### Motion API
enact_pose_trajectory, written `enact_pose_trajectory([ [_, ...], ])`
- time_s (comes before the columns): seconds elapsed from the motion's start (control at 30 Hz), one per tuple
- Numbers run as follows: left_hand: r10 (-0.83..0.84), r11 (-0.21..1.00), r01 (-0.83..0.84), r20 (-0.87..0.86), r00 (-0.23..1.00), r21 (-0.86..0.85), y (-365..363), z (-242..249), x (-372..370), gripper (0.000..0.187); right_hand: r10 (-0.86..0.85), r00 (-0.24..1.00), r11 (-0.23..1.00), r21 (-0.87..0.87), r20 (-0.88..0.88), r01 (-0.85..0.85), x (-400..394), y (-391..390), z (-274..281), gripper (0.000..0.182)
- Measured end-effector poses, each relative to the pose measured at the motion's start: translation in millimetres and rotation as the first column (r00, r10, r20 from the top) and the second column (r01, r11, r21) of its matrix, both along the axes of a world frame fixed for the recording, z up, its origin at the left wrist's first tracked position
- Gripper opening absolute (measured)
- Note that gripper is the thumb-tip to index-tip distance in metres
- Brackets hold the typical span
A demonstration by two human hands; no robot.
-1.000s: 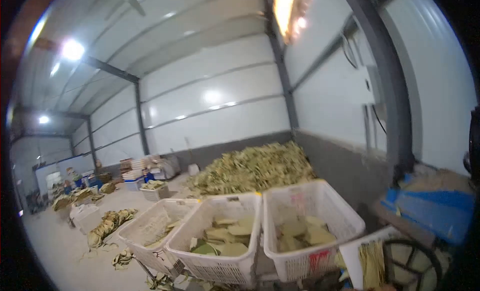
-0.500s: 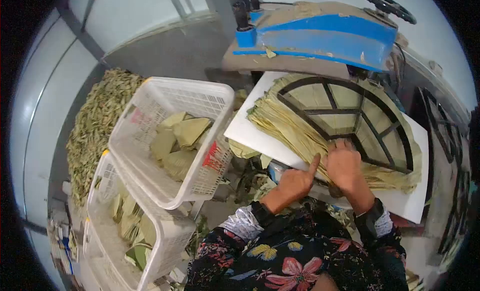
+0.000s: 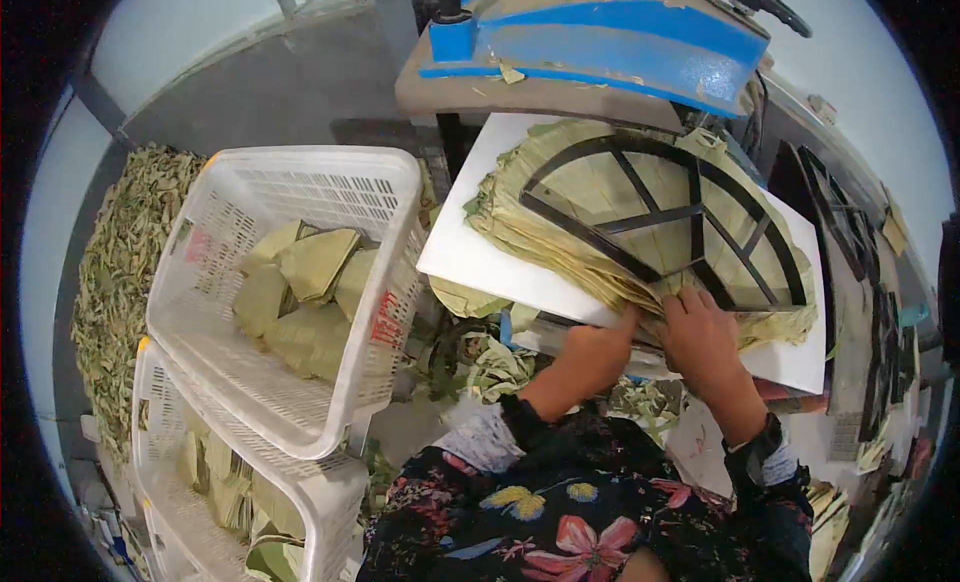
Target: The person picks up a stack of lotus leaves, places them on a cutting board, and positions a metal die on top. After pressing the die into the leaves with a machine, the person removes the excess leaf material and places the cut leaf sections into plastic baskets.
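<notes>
A thick stack of dried, pale green leaves (image 3: 545, 250) lies on a white board (image 3: 470, 252). On top of it rests a black fan-shaped metal frame (image 3: 650, 223) with crossbars. At the stack's front edge, my left hand (image 3: 592, 360) is closed, its thumb pressed up against the leaf edges. Just to its right, my right hand (image 3: 702, 334) grips the front of the stack with bent fingers, close to the frame's near corner. Its fingertips are partly hidden among the leaves.
Behind the board stands a blue-topped machine (image 3: 620, 47) with a handwheel. To the left, a white basket (image 3: 400, 242) of cut leaf pieces sits on another white basket (image 3: 335, 487). A heap of leaves (image 3: 120, 272) lies against the wall. More black frames (image 3: 845, 222) stand at right.
The view has shifted, so everything sits further left and higher. My left thumb has dropped to the leaf edges, and my right hand has moved slightly right along the stack's front.
</notes>
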State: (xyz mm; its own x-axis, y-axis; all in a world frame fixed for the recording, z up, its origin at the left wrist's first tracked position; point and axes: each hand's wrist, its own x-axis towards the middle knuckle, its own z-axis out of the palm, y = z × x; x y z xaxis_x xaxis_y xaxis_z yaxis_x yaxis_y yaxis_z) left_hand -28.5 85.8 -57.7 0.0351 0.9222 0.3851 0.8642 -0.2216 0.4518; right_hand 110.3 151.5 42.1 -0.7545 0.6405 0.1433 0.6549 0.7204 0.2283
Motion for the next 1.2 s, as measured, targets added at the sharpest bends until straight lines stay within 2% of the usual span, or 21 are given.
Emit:
enact_pose_trajectory([
  [0.07, -0.081, 0.991, 0.098, 0.185, 0.979, -0.087, -10.0, 5.4, -11.2, 0.055, -0.026, 1.0, 1.0, 0.006, -0.004, 0.026, -5.6, -9.4, 4.6, 0.03],
  [0.17, -0.102, 0.969, 0.177, 0.371, 0.923, -0.174, -31.9, 9.1, -23.6, 0.049, -0.06, 0.998, 0.998, 0.009, 0.001, 0.06, -4.2, -11.9, 1.8, 0.034],
  [0.3, -0.103, 0.976, 0.182, 0.486, 0.868, -0.119, -41.4, -2.8, -31.4, 0.038, -0.083, 0.997, 0.996, -0.025, 0.006, 0.083, -1.9, -5.0, 1.8, 0.028],
  [0.37, 0.067, 0.926, 0.248, 0.769, 0.636, -0.286, -40.9, 10.6, -31.4, 0.031, -0.064, 0.998, 0.998, -0.006, -0.014, 0.064, 0.8, 1.5, 1.0, 0.024],
  [0.4, 0.066, 0.924, 0.252, 0.771, 0.634, -0.287, -39.8, 9.6, -30.0, 0.031, -0.038, 0.999, 0.999, 0.013, -0.036, 0.039, 3.0, 3.6, 0.6, 0.021],
  [0.47, 0.182, 0.881, 0.352, 0.914, 0.363, -0.315, -36.3, 6.2, -27.0, 0.029, -0.037, 0.997, 0.999, 0.007, -0.062, 0.037, 6.4, 7.0, 0.9, 0.018],
  [0.5, 0.181, 0.881, 0.352, 0.914, 0.363, -0.315, -33.6, 4.7, -26.0, 0.029, -0.033, 0.995, 0.999, 0.002, -0.09, 0.033, 6.9, 8.2, 1.2, 0.015],
  [0.57, 0.221, 0.846, 0.431, 0.942, 0.255, -0.315, -28.3, 3.9, -24.9, 0.027, -0.034, 0.994, 0.999, -0.005, -0.104, 0.034, 7.0, 9.7, 2.1, 0.014],
  [0.6, 0.214, 0.842, 0.438, 0.941, 0.262, -0.314, -26.9, 5.9, -25.2, 0.027, -0.044, 0.992, 0.999, -0.011, -0.12, 0.043, 9.1, 10.9, 2.5, 0.013],
  [0.67, 0.171, 0.859, 0.379, 0.89, 0.422, -0.344, -23.6, 21.7, -23.5, 0.024, -0.098, 0.992, 0.993, -0.08, -0.076, 0.092, 12.2, 8.5, -5.4, 0.02],
  [0.7, 0.139, 0.843, 0.421, 0.891, 0.431, -0.335, -21.7, 30.8, -22.2, 0.024, -0.14, 0.99, 0.979, -0.152, -0.026, 0.135, 15.3, 5.8, -10.6, 0.027],
  [0.77, 0.058, 0.911, 0.33, 0.87, 0.489, -0.246, -15.9, 48.9, -21.4, 0.021, -0.08, 0.997, 0.992, -0.094, -0.008, 0.079, 18.9, 0.4, -20.1, 0.033],
  [0.8, -0.004, 0.927, 0.341, 0.904, 0.428, -0.157, -9.1, 56.2, -19.2, 0.019, -0.137, 0.99, 0.987, -0.084, -0.011, 0.136, 19.3, -3.7, -13.3, 0.033],
  [0.87, -0.071, 0.928, 0.356, 0.892, 0.446, -0.104, 9.3, 79.8, -13.6, 0.019, 0.028, 0.922, 0.992, -0.1, -0.387, -0.072, 23.2, -10.6, 5.7, 0.027],
  [0.9, -0.096, 0.913, 0.394, 0.887, 0.452, -0.103, 21.2, 91.5, -9.6, 0.019, -0.009, 0.918, 0.995, -0.093, -0.397, -0.031, 33.4, -14.7, 10.3, 0.027],
  [0.97, -0.253, 0.893, 0.442, 0.72, 0.646, -0.083, 47.8, 109.9, 2.9, 0.021, -0.175, 0.743, 0.976, -0.214, -0.646, 0.044, 57.3, -26.2, 12.4, 0.034],
  [1.0, -0.274, 0.88, 0.467, 0.713, 0.645, -0.084, 60.5, 114.3, 13.2, 0.021, -0.195, 0.731, 0.975, -0.211, -0.654, 0.071, 75.5, -28.7, 5.0, 0.034],
  [1.07, -0.511, 0.843, 0.537, 0.286, 0.811, -0.017, 83.0, 122.2, 39.1, 0.032, -0.342, 0.675, 0.939, -0.213, -0.654, 0.269, 118.9, -30.3, -19.1, 0.036],
  [1.1, -0.558, 0.813, 0.571, 0.127, 0.82, -0.111, 91.4, 128.4, 53.4, 0.047, -0.356, 0.66, 0.933, -0.219, -0.661, 0.285, 134.6, -31.5, -25.7, 0.036],
  [1.13, -0.572, 0.803, 0.583, 0.116, 0.812, -0.12, 99.2, 126.2, 69.1, 0.047, -0.433, 0.66, 0.9, -0.262, -0.614, 0.347, 148.5, -32.1, -31.2, 0.037],
  [1.2, -0.593, 0.784, 0.62, -0.273, 0.758, 0.019, 115.1, 114.3, 100.4, 0.062, -0.511, 0.641, 0.859, -0.305, -0.573, 0.412, 164.6, -27.7, -38.8, 0.037],
])
